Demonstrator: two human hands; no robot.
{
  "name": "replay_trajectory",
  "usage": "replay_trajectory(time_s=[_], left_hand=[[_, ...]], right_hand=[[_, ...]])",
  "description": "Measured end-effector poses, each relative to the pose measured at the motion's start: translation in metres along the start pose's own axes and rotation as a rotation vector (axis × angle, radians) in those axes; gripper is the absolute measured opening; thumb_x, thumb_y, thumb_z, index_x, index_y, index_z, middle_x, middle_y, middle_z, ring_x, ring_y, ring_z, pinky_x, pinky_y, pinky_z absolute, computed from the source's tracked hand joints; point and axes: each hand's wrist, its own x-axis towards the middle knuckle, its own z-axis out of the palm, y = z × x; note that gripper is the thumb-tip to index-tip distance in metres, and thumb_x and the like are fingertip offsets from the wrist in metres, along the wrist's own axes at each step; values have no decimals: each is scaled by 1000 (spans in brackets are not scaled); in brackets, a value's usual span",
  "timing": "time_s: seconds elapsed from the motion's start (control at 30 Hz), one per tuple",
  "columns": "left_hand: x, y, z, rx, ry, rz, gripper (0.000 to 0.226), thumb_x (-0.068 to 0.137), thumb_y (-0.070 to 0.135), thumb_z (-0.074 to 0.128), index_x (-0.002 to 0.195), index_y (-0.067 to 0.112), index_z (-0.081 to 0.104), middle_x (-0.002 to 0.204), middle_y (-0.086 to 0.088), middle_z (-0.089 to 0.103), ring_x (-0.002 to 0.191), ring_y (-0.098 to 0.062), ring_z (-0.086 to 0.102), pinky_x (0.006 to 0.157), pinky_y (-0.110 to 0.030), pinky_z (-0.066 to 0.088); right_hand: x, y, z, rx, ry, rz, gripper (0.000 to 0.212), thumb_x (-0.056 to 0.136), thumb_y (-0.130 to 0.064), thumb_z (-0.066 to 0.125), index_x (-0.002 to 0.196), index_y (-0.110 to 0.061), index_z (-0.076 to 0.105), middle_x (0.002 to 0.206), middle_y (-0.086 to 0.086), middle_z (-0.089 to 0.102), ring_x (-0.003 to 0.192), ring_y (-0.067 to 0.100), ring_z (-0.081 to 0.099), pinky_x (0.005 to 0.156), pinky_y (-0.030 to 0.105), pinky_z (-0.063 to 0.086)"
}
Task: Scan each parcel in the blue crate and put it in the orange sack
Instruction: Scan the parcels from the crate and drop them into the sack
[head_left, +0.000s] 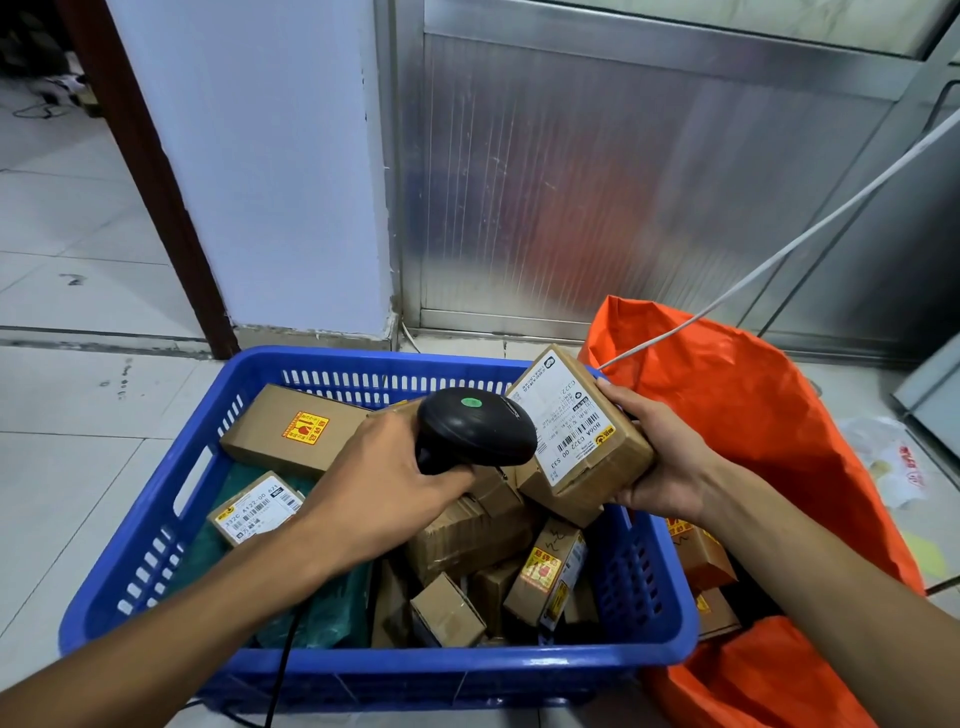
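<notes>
My left hand (387, 480) grips the handle of a black barcode scanner (475, 428), whose head points right at a cardboard parcel (579, 428). My right hand (660, 457) holds that parcel tilted above the right end of the blue crate (363, 670), white label facing up. The crate holds several more cardboard parcels (296, 428) and a green plastic mailer (332, 608). The orange sack (743, 410) stands open just right of the crate, with cardboard parcels (701, 558) inside it.
A white pillar (270, 171) and a metal panel wall (623, 182) stand behind the crate. A white cable (810, 234) runs down from the upper right towards the sack. A white plastic bag (888, 462) lies on the tiled floor at right.
</notes>
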Motion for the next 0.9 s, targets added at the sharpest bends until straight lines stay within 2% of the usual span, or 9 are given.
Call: replay_trajectory(time_s=[0.3, 0.43, 0.6, 0.7, 0.9], left_hand=[[0, 1, 0, 16, 28, -23, 43, 83, 16, 74, 57, 30, 42, 44, 32, 48, 49, 13, 50, 45, -6, 35], [1, -1, 1, 36, 51, -36, 43, 81, 17, 73, 55, 28, 40, 42, 26, 48, 46, 7, 48, 43, -10, 33], [2, -4, 1, 38, 31, -38, 34, 80, 19, 73, 60, 28, 48, 46, 28, 51, 51, 9, 51, 45, -9, 34], [2, -5, 1, 39, 42, -39, 34, 80, 20, 75, 61, 30, 49, 47, 20, 50, 53, 10, 52, 46, -8, 36], [2, -3, 1, 52, 28, -44, 40, 81, 18, 73, 58, 29, 43, 45, 31, 49, 50, 11, 50, 43, -9, 35]], right_hand=[[0, -1, 0, 18, 10, -3, 34, 88, -48, 67, 95, -16, 75, 89, 8, 77, 72, 24, 75, 67, 39, 61], [0, -1, 0, 9, 18, -3, 34, 88, -49, 66, 95, -17, 75, 89, 8, 77, 74, 24, 74, 69, 40, 61], [-1, -1, 0, 2, 17, -8, 34, 89, -49, 66, 98, -18, 74, 88, 9, 76, 73, 25, 74, 65, 41, 62], [-2, -1, 0, -4, 20, -12, 36, 89, -50, 66, 101, -17, 73, 89, 10, 76, 75, 26, 73, 68, 40, 61], [-1, -1, 0, -13, 23, -13, 37, 88, -50, 67, 102, -17, 73, 89, 10, 76, 77, 26, 73, 70, 41, 60]])
